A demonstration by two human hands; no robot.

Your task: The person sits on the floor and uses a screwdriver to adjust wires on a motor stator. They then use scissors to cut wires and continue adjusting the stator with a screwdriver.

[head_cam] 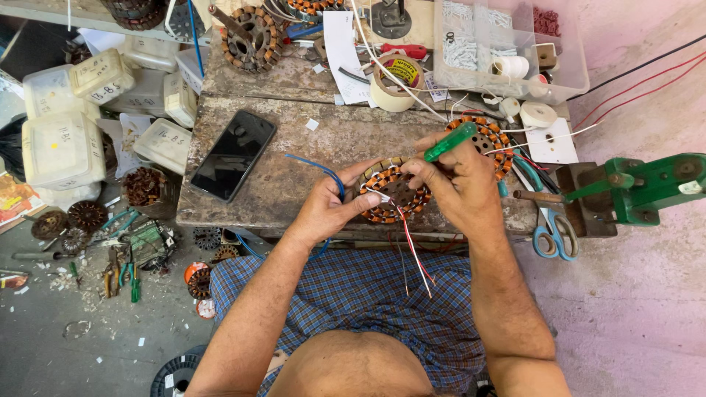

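Stator [393,197] with copper windings on bench [294,158], left grip [327,206] closed on its rim, right grip [456,180] clasping green-handled tool [450,141] (tip hidden), phone [234,154] nearby.

Dark-screened black phone [234,154] lying flat on the bench left of centre, white lidded tubs with handwritten labels [62,147] stacked far left, clear plastic compartment box [507,48] far right, white paper slip [342,51] far centre
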